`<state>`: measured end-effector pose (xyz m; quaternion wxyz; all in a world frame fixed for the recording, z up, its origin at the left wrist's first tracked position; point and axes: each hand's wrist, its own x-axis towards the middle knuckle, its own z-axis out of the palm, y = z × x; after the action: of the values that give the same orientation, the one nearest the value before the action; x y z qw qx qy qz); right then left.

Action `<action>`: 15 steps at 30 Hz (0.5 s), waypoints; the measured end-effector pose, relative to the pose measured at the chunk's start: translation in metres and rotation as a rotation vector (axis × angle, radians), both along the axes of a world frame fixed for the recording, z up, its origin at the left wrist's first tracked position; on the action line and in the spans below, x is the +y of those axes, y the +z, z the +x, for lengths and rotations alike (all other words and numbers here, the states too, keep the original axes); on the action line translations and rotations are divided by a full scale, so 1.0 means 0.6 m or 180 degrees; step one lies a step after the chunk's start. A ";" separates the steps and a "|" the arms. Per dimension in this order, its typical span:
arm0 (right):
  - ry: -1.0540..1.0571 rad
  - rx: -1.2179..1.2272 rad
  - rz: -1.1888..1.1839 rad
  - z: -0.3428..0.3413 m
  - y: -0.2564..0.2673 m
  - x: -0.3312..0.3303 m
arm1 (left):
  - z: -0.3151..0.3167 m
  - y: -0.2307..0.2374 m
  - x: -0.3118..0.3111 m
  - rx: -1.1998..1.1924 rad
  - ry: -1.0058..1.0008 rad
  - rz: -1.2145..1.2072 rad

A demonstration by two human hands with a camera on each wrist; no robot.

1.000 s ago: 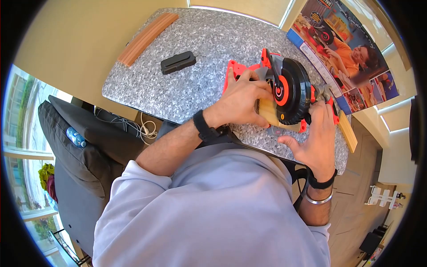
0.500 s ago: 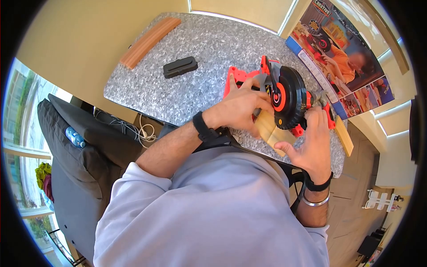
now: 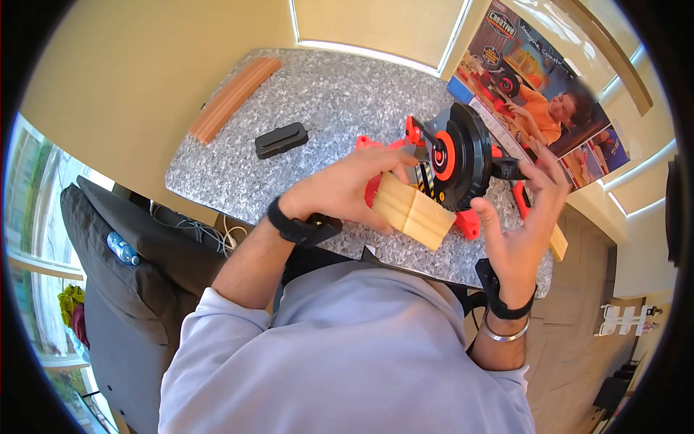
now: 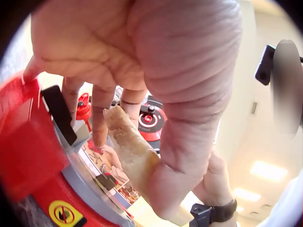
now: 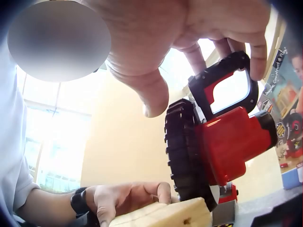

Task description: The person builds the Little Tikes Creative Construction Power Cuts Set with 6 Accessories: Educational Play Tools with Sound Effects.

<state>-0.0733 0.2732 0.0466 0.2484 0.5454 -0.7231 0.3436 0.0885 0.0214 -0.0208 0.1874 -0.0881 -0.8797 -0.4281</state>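
Beside the black disc (image 3: 475,155) of a red-and-black plastic toy saw (image 5: 225,146) on the grey speckled tabletop (image 3: 325,94), a pale wooden block (image 3: 413,210) is pinched by the left hand (image 3: 345,186). The right hand (image 3: 524,228) is spread near the saw's handle; contact cannot be confirmed.

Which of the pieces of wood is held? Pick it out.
The pale block in the left grip; the reddish strip and the other pale piece lie on opposite sides of the table, neither held.

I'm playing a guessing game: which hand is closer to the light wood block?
Left. The left hand holds the light wood block; the right hand is apart, right of it.
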 end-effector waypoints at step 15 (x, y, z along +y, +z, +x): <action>0.0970 -0.2671 0.0283 0.063 -0.039 0.027 | 0.040 0.080 0.041 -0.0923 -0.0492 0.1351</action>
<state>-0.0353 0.2895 0.0229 -0.1435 0.4692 -0.6867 0.5363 0.1126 0.0460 0.0270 0.0406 -0.0515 -0.7786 -0.6241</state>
